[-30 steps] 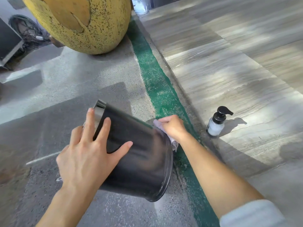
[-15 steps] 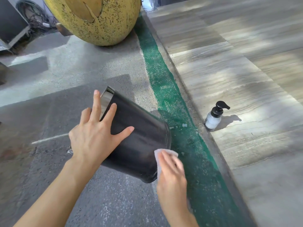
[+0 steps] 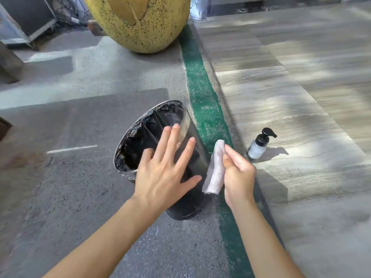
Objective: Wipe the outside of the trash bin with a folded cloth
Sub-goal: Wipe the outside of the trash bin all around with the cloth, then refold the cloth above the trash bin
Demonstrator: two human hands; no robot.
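A black trash bin (image 3: 192,205) stands nearly upright on the asphalt, its mouth tipped to the far left and showing a crumpled black liner (image 3: 140,135). My left hand (image 3: 166,169) lies flat with fingers spread on the bin's near side, just under the rim. My right hand (image 3: 236,173) presses a folded white cloth (image 3: 215,167) against the bin's right side wall. The cloth runs upright between my fingers and the wall.
A small pump bottle (image 3: 260,144) with a black top stands on the stone paving to the right. A green painted strip (image 3: 204,101) runs along the curb beside the bin. A large yellow speckled planter (image 3: 140,23) sits at the far end.
The bin has swung from lying tilted with its base toward me to nearly upright, mouth now visible. My right hand moved the cloth from the base edge up to the right side wall.
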